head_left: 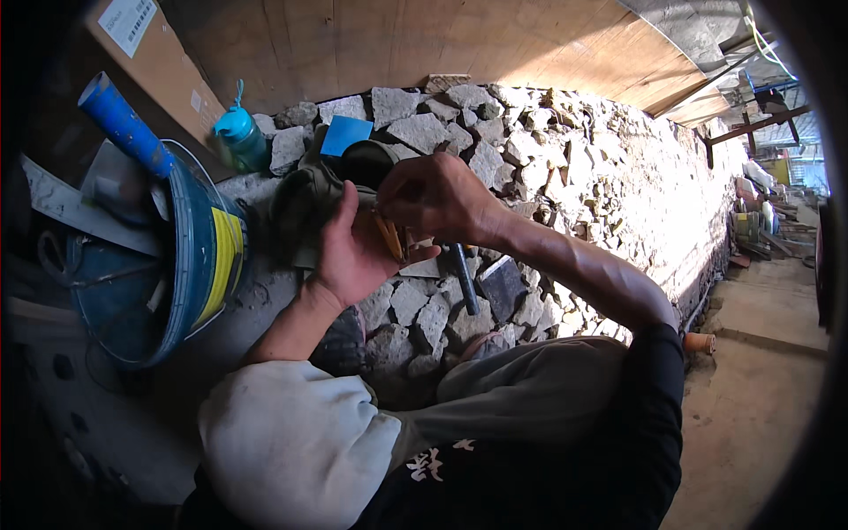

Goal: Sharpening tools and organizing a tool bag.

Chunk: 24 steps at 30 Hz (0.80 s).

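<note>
My left hand [349, 247] is turned palm up with its thumb raised. Its fingers curl around a slim orange-yellow object [389, 237] whose kind I cannot make out. Right above it, my right hand [446, 194] is closed with the fingers bent inward, and whatever they pinch is hidden. Behind both hands lies a bunched dark green cloth item [300, 199], with a flat blue square [345, 136] at its far end. Below the right wrist, a dark tool handle [465, 281] rests on broken stones [415, 131], beside a dark flat block [503, 287].
On the left stands a blue bucket [184, 252] with a yellow label, holding a blue tube [124, 124] and a long metal blade [84, 205]. A teal bottle [240, 141] stands by a cardboard box [155, 66]. Wooden boards [397, 40] border the rubble at the back.
</note>
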Each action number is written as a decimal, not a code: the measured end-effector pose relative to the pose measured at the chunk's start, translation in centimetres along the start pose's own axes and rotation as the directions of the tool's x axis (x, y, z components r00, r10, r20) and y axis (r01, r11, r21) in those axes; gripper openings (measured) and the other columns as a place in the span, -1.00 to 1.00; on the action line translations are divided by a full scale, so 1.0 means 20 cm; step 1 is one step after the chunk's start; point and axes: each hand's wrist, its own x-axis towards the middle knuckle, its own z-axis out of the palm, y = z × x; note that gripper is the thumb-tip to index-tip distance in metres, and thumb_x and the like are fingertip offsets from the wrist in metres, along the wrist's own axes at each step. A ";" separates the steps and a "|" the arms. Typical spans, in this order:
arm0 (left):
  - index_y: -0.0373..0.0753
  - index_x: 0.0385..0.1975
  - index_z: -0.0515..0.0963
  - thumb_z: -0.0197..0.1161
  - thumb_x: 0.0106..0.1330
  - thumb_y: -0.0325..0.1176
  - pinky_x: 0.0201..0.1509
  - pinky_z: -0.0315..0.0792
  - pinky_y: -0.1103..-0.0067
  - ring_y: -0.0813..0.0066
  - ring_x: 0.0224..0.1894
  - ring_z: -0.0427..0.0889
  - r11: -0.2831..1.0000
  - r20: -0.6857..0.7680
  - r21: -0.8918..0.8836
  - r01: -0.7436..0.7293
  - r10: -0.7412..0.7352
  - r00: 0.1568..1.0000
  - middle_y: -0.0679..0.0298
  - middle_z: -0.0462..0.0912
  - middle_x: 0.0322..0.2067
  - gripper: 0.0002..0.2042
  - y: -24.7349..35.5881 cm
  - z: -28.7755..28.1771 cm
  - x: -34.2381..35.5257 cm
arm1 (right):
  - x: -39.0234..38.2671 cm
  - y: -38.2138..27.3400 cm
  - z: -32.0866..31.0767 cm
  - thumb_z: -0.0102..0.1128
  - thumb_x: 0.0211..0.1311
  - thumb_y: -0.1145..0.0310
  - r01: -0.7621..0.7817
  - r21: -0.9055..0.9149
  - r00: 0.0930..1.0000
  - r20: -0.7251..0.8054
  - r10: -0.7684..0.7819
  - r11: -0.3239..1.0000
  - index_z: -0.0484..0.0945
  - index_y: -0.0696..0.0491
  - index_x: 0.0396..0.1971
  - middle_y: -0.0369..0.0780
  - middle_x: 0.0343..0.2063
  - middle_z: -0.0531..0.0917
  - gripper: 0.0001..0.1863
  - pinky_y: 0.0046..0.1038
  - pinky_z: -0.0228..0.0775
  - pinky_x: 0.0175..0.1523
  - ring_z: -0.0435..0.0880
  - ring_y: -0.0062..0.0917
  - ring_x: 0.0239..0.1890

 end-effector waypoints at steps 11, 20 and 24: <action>-0.18 0.21 0.33 -0.17 0.32 0.38 0.26 0.30 0.02 0.16 0.15 0.52 1.000 0.067 -0.017 0.023 -0.022 0.997 0.15 0.53 0.10 -0.25 -0.01 -0.03 0.01 | 0.01 0.03 0.01 0.25 0.12 0.46 -0.013 -0.058 1.000 0.011 0.014 0.998 0.63 0.18 -0.19 -0.16 -0.42 0.72 -0.76 -0.50 0.59 -0.30 0.72 -0.55 -0.42; -0.12 0.24 0.30 -0.16 0.31 0.38 0.28 0.26 0.00 0.20 0.28 0.36 0.998 -0.006 -0.046 0.040 -0.040 0.999 0.20 0.42 0.20 -0.27 0.00 -0.01 0.00 | 0.01 0.04 0.08 0.31 0.06 0.45 0.218 -0.346 0.971 -0.020 -0.240 0.912 0.60 0.13 -0.09 -0.08 -0.25 0.67 -0.65 -0.35 0.56 -0.10 0.69 -0.27 -0.21; -0.09 0.24 0.31 -0.15 0.33 0.35 0.29 0.25 -0.03 0.19 0.28 0.37 0.996 0.025 -0.073 0.044 -0.042 0.999 0.22 0.42 0.21 -0.31 0.00 -0.01 -0.01 | 0.02 0.08 0.08 0.33 0.02 0.46 0.291 -0.327 0.955 0.036 -0.296 0.899 0.61 0.13 -0.12 -0.09 -0.26 0.66 -0.65 -0.33 0.56 -0.10 0.67 -0.22 -0.20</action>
